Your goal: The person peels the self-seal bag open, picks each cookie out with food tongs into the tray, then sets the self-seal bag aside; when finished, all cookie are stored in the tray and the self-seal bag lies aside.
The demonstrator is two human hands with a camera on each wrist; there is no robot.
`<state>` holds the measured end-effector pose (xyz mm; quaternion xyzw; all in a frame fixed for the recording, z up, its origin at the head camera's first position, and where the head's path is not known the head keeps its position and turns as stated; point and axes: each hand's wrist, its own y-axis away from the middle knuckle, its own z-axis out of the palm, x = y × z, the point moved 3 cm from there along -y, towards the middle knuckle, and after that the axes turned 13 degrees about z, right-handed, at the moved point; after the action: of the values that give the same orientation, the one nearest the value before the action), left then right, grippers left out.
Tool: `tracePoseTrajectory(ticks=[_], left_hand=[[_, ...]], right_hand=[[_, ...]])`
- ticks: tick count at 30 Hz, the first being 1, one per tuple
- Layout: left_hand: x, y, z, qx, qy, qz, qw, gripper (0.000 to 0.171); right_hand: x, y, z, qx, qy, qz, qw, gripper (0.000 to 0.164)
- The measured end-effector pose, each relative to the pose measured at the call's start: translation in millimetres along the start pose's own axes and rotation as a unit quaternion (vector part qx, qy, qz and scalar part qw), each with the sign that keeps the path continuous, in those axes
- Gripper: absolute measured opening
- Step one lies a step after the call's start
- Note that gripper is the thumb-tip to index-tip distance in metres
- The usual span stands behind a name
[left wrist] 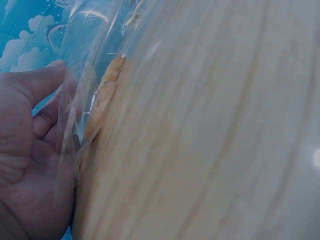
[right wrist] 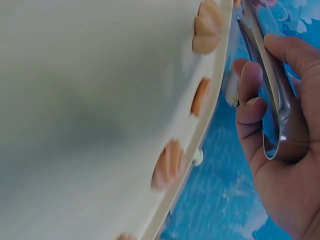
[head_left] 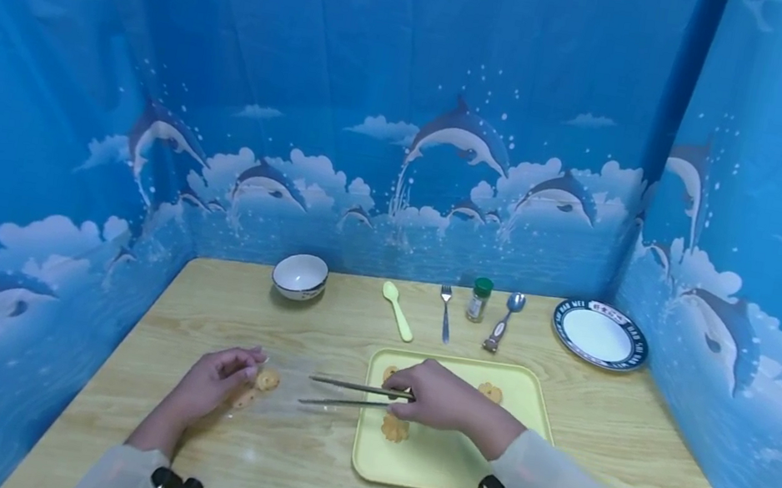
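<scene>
My left hand (head_left: 215, 380) pinches the edge of a clear plastic bag (left wrist: 85, 30), thumb on one side and fingers behind the film. Round golden cookies (head_left: 267, 380) lie inside the bag, close by the fingertips. Metal tongs (right wrist: 285, 120) are gripped in my right hand (head_left: 442, 395), their bend against the palm. The two tong arms stand apart and point left at the bag, with no cookie between their tips. Beneath the right hand is a pale yellow tray (head_left: 432, 476) bearing several flower-shaped cookies (head_left: 395, 428), partly hidden by that hand.
Along the back stand a white bowl (head_left: 300, 275), a light green spoon (head_left: 397, 312), a fork (head_left: 445, 315), a green-capped jar (head_left: 479, 300), a metal spoon (head_left: 504, 322) and a dark-rimmed plate (head_left: 601, 334). Blue dolphin curtains (head_left: 396, 110) enclose the wooden table (head_left: 295, 483).
</scene>
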<state>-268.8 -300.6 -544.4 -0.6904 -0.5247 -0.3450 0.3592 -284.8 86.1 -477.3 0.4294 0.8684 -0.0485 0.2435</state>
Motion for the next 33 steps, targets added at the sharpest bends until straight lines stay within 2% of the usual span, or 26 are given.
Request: tracePoseTrajectory(ticks=[8, 18, 21, 26, 33], left_hand=[[-0.1, 1.4, 0.3, 0.0, 0.006, 0.007, 1.0, 0.02], [-0.8, -0.7, -0.4, -0.005, 0.002, 0.001, 1.0, 0.029], [-1.0, -1.4, -0.8, -0.004, 0.007, -0.005, 1.0, 0.029], [-0.3, -2.4, -2.5, 0.002, 0.005, 0.001, 1.0, 0.025], [-0.9, -2.5, -1.1, 0.0, 0.016, -0.012, 0.9998, 0.018]], right_hand=[[-22.7, -35.2, 14.5, -0.004, 0.032, 0.009, 0.999, 0.036], [-40.3, -56.5, 14.1, -0.016, 0.034, 0.015, 0.999, 0.035], [-41.7, -58.8, 14.9, -0.017, 0.037, 0.014, 0.999, 0.034], [-41.5, -57.3, 16.7, -0.005, 0.046, 0.01, 0.999, 0.033], [-33.5, -41.7, 13.2, 0.01, 0.054, 0.008, 0.998, 0.03]])
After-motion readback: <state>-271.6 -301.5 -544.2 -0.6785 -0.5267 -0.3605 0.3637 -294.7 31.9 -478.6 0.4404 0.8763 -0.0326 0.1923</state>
